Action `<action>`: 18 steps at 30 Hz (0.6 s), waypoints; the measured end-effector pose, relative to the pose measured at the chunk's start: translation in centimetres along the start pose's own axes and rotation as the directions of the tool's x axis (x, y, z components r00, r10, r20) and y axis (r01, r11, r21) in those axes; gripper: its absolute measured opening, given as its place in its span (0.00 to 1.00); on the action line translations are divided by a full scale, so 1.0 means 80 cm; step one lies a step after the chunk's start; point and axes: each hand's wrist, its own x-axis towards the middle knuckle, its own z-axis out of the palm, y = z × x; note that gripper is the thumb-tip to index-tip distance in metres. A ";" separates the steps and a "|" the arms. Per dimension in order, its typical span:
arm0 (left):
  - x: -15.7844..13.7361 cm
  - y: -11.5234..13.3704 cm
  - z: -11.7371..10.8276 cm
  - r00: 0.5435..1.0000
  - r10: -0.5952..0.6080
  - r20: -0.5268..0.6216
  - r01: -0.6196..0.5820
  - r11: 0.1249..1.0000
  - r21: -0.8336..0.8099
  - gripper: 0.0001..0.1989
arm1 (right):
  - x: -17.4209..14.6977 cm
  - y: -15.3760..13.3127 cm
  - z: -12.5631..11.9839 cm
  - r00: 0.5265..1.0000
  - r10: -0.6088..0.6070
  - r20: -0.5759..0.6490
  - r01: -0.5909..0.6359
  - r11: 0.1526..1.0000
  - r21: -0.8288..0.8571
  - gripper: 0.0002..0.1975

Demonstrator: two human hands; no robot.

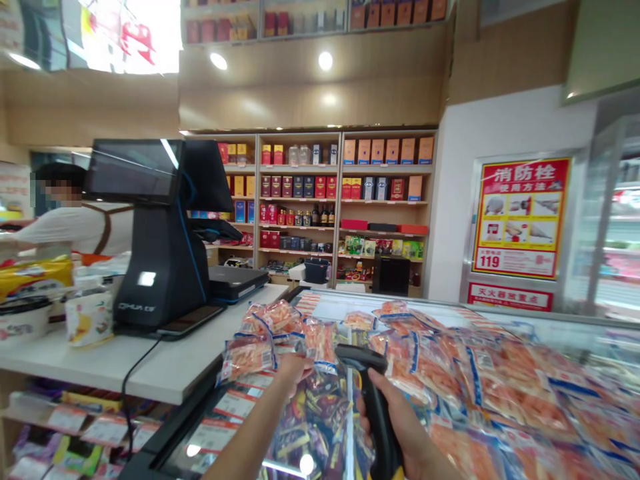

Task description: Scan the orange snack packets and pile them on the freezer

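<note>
My right hand [400, 417] is wrapped around the handle of a black barcode scanner [380, 413], whose head points forward over the freezer. My left hand [294, 371] has its fingers closed at the edge of a clear bag of orange-pink food [321, 341], just left of the scanner head. Part of the grip is hidden. Similar bags lie around it: one bag [247, 355] sits left of my left hand, and a large heap of bags [515, 380] spreads to the right. Through the glass lid, small colourful packets [310, 427] show below my hands.
On the white counter [200, 360] to the left stands a black checkout terminal [160, 247] with a cable hanging down. A person [110, 227] is behind it. Shelves of boxes and bottles [300, 193] line the back, and a red fire-hydrant sign [523, 217] hangs at right.
</note>
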 end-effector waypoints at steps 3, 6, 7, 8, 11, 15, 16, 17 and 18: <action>0.000 -0.001 0.003 0.999 -0.017 0.039 0.017 1.000 0.013 0.14 | -0.004 0.001 0.005 0.999 -0.029 -0.030 0.028 0.999 -0.040 0.20; 0.000 0.000 0.002 0.998 -0.009 0.059 0.008 1.000 0.019 0.14 | -0.007 0.000 0.010 0.999 -0.044 -0.015 0.043 0.996 -0.081 0.20; 0.000 0.001 0.001 0.998 -0.006 0.061 0.005 1.000 0.023 0.14 | -0.007 0.000 0.011 0.999 -0.050 -0.011 0.049 0.995 -0.081 0.20; -0.001 0.003 -0.001 0.998 -0.004 0.061 0.002 1.000 0.027 0.14 | -0.006 0.000 0.012 0.999 -0.054 -0.008 0.053 0.996 -0.078 0.19; -0.003 0.009 -0.008 0.999 -0.002 0.055 -0.001 0.999 0.045 0.13 | -0.003 -0.001 0.015 0.999 -0.050 -0.010 0.049 0.996 -0.071 0.19; -0.006 0.012 -0.012 1.000 -0.021 0.023 0.019 0.996 0.083 0.14 | 0.001 -0.003 0.016 0.999 -0.046 -0.017 0.046 0.998 -0.051 0.19; -0.007 0.011 -0.011 1.000 -0.026 0.011 0.025 0.995 0.098 0.14 | 0.002 -0.003 0.016 0.999 -0.045 -0.018 0.044 0.998 -0.050 0.19; -0.007 0.010 -0.010 1.000 -0.028 0.000 0.028 0.993 0.117 0.14 | 0.002 -0.003 0.016 0.999 -0.048 -0.019 0.047 0.998 -0.051 0.20; -0.007 0.009 -0.008 1.000 -0.026 -0.011 0.027 0.990 0.140 0.14 | 0.003 -0.003 0.015 0.999 -0.048 -0.019 0.047 0.997 -0.057 0.20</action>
